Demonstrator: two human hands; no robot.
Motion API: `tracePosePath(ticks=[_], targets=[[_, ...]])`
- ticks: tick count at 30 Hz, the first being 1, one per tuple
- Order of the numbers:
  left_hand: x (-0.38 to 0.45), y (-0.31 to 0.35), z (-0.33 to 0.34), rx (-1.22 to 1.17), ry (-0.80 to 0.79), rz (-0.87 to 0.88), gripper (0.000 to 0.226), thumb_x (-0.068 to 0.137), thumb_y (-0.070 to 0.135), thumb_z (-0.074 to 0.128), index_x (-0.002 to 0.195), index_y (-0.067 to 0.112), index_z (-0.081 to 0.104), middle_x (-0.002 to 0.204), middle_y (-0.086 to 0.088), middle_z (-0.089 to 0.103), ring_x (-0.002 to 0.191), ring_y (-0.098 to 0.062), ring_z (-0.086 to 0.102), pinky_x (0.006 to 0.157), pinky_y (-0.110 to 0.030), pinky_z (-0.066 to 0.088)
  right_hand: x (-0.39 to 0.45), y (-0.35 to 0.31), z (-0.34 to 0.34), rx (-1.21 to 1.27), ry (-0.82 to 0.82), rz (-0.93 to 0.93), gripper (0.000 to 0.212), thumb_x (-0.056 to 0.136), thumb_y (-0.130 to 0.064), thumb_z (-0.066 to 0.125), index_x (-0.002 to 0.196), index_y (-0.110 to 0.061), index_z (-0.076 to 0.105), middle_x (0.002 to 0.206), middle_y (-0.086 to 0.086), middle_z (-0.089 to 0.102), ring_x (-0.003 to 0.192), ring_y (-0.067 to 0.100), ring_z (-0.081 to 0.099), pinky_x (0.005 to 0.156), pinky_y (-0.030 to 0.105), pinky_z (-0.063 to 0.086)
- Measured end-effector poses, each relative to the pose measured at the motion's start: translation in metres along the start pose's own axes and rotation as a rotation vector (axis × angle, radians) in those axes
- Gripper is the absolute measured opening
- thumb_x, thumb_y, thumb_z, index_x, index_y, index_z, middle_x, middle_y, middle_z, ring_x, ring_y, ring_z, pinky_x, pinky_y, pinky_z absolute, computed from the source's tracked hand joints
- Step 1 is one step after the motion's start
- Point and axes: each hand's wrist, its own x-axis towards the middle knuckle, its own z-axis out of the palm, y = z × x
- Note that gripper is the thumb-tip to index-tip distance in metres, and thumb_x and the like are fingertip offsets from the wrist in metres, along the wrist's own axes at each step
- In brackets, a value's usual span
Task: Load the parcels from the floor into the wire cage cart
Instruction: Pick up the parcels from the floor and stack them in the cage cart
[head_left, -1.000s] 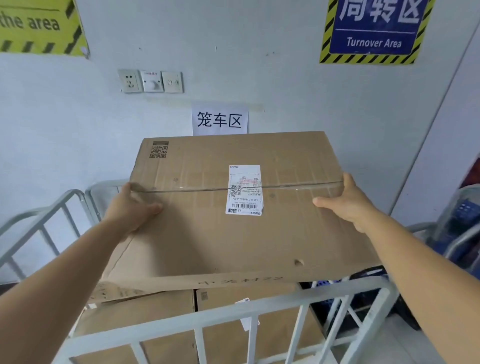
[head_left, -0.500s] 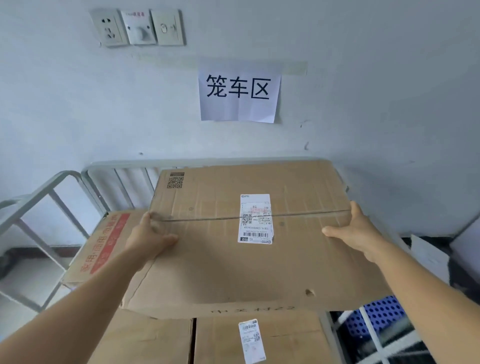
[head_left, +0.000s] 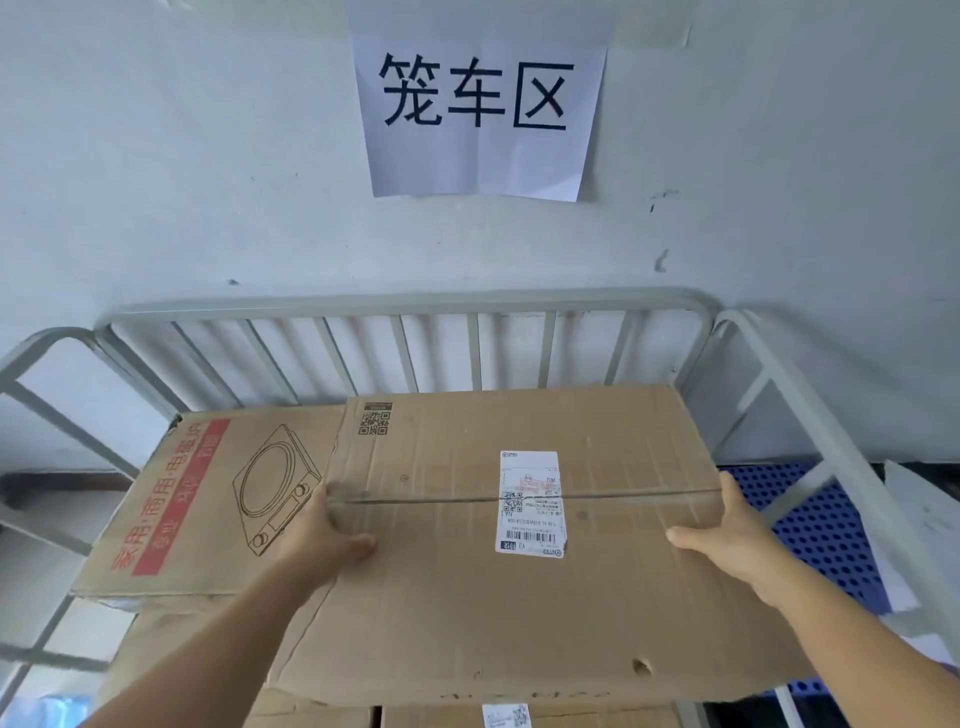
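**Setting the big box down in the cart**

Holding the big flat parcel (head_left: 519, 545) with both hands, I am bringing it in over the wire cage cart (head_left: 395, 304). The parcel is filling the middle and lower part of the frame. My left hand (head_left: 324, 540) is gripping its left edge, with the thumb lying on top and the fingers going out of sight down the side. My right hand (head_left: 727, 535) is gripping the right edge the same way. I cannot tell how the hidden fingers are lying.

In the left of the frame, the parcel is lying over the edge of a box with red writing and a cooker drawing (head_left: 208, 499). More brown boxes (head_left: 322, 714) are peeking out below it at the bottom of the frame. The cart's back rail is running across the middle of the frame, just under a paper sign (head_left: 480, 111) on the wall.

I am thinking this is the putting-down step. Next I am needing to lower the parcel flat onto the pile, push it back toward the rail, and slip my fingers out without pinching them. I should be watching that it is not tipping.
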Motion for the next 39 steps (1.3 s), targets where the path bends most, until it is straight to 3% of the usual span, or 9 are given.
tracePosePath(ticks=[3, 11, 15, 20, 25, 33, 39], targets=[[0.031, -0.002, 0.016, 0.035, -0.024, -0.018, 0.103, 0.063, 0.023, 0.086, 0.147, 0.025, 0.026, 0.126, -0.01, 0.05, 0.109, -0.028, 0.052, 0.095, -0.045, 0.048, 0.026, 0.003, 0.009, -0.011, -0.005, 0.047, 0.115, 0.079, -0.025, 0.081, 0.156, -0.029, -0.005, 0.163, 0.0, 0.009, 0.148, 0.027, 0.016, 0.114, 0.049, 0.026], [0.11, -0.015, 0.068, 0.068, -0.086, -0.045, 0.105, 0.067, 0.021, 0.085, 0.149, 0.027, 0.021, 0.134, -0.014, 0.045, 0.116, -0.032, 0.047, 0.098, -0.05, 0.045, 0.101, 0.015, 0.037, -0.033, -0.003, 0.108, 0.114, 0.079, -0.025, 0.08, 0.156, -0.03, -0.004, 0.163, -0.004, 0.005, 0.149, 0.024, 0.014, 0.117, 0.048, 0.023], [0.134, -0.02, 0.089, 0.095, -0.087, -0.047, 0.105, 0.071, 0.022, 0.084, 0.151, 0.027, 0.017, 0.137, -0.016, 0.044, 0.11, -0.03, 0.049, 0.079, -0.038, 0.046, 0.134, 0.02, 0.048, -0.033, 0.006, 0.112, 0.112, 0.08, -0.021, 0.08, 0.156, -0.03, -0.001, 0.163, -0.002, 0.009, 0.148, 0.026, 0.017, 0.116, 0.048, 0.024], [0.163, -0.03, 0.11, 0.11, -0.079, -0.047, 0.105, 0.072, 0.02, 0.083, 0.152, 0.028, 0.014, 0.142, -0.015, 0.04, 0.121, -0.031, 0.046, 0.068, -0.025, 0.044, 0.175, 0.027, 0.067, -0.031, -0.004, 0.13, 0.112, 0.08, -0.021, 0.08, 0.155, -0.033, -0.001, 0.163, -0.001, 0.011, 0.147, 0.028, 0.019, 0.114, 0.05, 0.026], [0.185, -0.031, 0.122, 0.125, -0.053, -0.05, 0.108, 0.07, 0.022, 0.084, 0.151, 0.032, 0.013, 0.142, -0.013, 0.038, 0.124, -0.032, 0.044, 0.097, -0.047, 0.043, 0.206, 0.037, 0.086, 0.018, -0.014, 0.124, 0.111, 0.081, -0.018, 0.079, 0.155, -0.034, -0.002, 0.163, -0.002, 0.01, 0.148, 0.025, 0.017, 0.115, 0.049, 0.024], [0.196, -0.028, 0.13, 0.124, -0.011, -0.023, 0.105, 0.072, 0.025, 0.082, 0.151, 0.035, 0.013, 0.142, -0.01, 0.033, 0.126, -0.028, 0.04, 0.098, -0.044, 0.039, 0.233, 0.042, 0.093, 0.042, 0.02, 0.091, 0.11, 0.08, -0.019, 0.079, 0.155, -0.036, 0.0, 0.163, -0.004, 0.008, 0.149, 0.021, 0.011, 0.118, 0.049, 0.021], [0.19, -0.023, 0.131, 0.294, -0.017, -0.021, 0.1, 0.077, 0.033, 0.078, 0.152, 0.03, 0.012, 0.148, -0.009, 0.028, 0.127, -0.032, 0.041, 0.1, -0.046, 0.042, 0.233, 0.037, 0.092, -0.063, 0.015, 0.096, 0.11, 0.082, -0.024, 0.077, 0.156, -0.031, -0.005, 0.163, 0.002, 0.006, 0.147, 0.027, 0.017, 0.114, 0.047, 0.024]])
